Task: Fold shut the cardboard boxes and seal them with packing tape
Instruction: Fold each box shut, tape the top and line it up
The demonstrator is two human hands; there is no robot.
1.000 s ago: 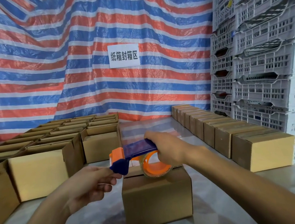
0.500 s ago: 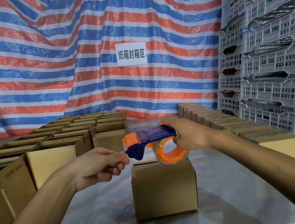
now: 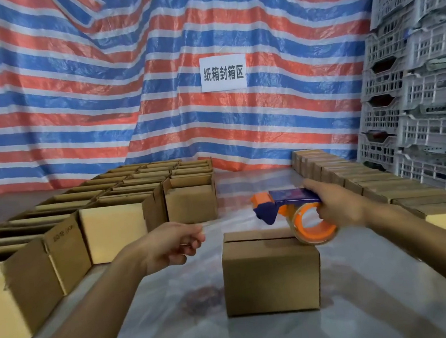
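Bright, even indoor light, source out of view. Soft sheen on glossy table point(image 3: 258, 335). Faint shadow at foot of box point(image 3: 271, 275). Left hand point(image 3: 169, 243) fingertips and tape point(image 3: 221, 221) motion-blurred. Wide-angle bend at edges: crates point(image 3: 426, 97) lean inward.

Tape strand point(image 3: 229, 220) blurred; right hand point(image 3: 338, 207) hides tape dispenser point(image 3: 286, 194) handle.

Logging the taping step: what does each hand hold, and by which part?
Right hand has its grip on the tape dispenser, at the rear handle; left hand pinches the clear tape by its free end.
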